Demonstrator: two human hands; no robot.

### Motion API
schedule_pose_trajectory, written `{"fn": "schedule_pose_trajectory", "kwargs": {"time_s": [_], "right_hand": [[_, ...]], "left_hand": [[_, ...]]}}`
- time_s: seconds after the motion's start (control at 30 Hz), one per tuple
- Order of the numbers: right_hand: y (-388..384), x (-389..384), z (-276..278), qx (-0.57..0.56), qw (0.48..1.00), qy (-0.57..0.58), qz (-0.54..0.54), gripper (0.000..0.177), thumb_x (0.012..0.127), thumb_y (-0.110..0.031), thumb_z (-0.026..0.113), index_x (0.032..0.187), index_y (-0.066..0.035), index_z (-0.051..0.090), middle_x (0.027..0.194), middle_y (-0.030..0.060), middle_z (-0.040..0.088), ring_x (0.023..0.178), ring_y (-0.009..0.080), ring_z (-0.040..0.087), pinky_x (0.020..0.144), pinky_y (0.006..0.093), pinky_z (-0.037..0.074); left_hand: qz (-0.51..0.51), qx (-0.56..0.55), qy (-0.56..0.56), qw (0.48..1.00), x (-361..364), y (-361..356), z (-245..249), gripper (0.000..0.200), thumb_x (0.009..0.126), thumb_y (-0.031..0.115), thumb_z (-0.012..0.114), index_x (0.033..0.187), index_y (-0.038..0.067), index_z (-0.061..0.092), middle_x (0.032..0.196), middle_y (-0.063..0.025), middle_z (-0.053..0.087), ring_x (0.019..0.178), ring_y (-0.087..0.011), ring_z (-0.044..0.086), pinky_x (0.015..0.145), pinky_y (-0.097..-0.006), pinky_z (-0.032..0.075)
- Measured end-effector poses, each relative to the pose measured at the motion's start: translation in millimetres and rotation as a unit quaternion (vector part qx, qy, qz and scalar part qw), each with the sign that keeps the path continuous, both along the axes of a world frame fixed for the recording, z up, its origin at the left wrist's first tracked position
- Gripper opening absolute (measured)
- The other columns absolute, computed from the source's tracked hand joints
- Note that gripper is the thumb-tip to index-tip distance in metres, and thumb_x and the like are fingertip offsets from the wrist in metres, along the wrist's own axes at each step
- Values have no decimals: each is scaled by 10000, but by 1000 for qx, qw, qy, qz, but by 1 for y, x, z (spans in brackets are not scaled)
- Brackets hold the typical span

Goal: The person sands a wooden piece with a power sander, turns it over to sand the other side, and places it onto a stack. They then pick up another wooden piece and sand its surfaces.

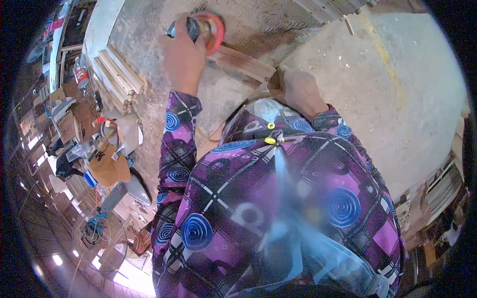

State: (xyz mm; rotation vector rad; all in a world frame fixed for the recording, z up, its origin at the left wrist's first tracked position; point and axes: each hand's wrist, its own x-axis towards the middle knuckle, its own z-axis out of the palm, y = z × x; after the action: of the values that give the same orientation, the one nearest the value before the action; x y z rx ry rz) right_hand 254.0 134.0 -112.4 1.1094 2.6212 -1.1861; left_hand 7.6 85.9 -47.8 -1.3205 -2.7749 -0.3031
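My left hand (pixel 183 62) wraps over the dark, rounded top of a sander (pixel 214 34); its red-edged disc is blurred. The disc sits against the far end of a narrow wooden strip (pixel 246 66), which slants across the work surface towards me. At the strip's near end, close to my body, my right hand (pixel 298 89) is closed on the wood. Its fingertips are partly hidden.
Several pale wooden strips (pixel 117 74) are piled on the left of the worktop (pixel 377 99). More slats (pixel 330 9) lie along the far edge. Beyond the left side stand a bottle (pixel 80 74) and a cluttered heap with a tan cap-like item (pixel 109 164).
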Motion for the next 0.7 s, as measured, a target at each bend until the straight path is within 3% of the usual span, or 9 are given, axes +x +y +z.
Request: {"fn": "schedule_pose_trajectory", "kwargs": {"time_s": [0.17, 0.27, 0.37, 0.6, 0.7], "right_hand": [[-2, -1, -4, 34, 999, 16, -15, 305, 783, -336, 675, 899, -55, 644, 781, 201, 676, 767, 397, 666, 693, 489, 521], [0, 0, 1, 1, 1000, -3, -3, 307, 776, -339, 684, 897, -60, 641, 785, 201, 675, 771, 400, 665, 697, 485, 523], [-5, 4, -11, -4, 997, 71, -39, 302, 770, -333, 690, 908, -69, 637, 786, 197, 676, 773, 402, 665, 702, 483, 525], [-4, -5, -1, 24, 999, -26, -15, 318, 763, -338, 700, 920, -69, 637, 783, 204, 675, 781, 409, 661, 702, 485, 522], [-4, -3, -2, 46, 998, -34, 0, 330, 755, -342, 710, 924, -68, 640, 783, 200, 676, 781, 405, 663, 698, 479, 521]], "left_hand": [[56, -13, 1, 998, -12, 0, 0, 631, 835, 344, 706, 1407, 257, 452, 1154, -251, 506, 951, -432, 634, 801, -514, 519], [10, 2, 29, 1000, 6, -1, -4, 636, 835, 333, 703, 1411, 259, 442, 1158, -250, 500, 953, -428, 633, 801, -514, 521], [-17, -37, -26, 999, 30, -3, 5, 633, 833, 340, 705, 1406, 259, 449, 1178, -266, 494, 955, -424, 632, 801, -517, 523], [23, 13, -1, 1000, -42, 0, -9, 613, 836, 375, 695, 1391, 240, 473, 1177, -279, 503, 1002, -435, 626, 821, -501, 526], [38, 18, 1, 999, -35, -7, -11, 601, 842, 395, 686, 1383, 227, 486, 1163, -277, 514, 1006, -445, 620, 826, -496, 524]]}}
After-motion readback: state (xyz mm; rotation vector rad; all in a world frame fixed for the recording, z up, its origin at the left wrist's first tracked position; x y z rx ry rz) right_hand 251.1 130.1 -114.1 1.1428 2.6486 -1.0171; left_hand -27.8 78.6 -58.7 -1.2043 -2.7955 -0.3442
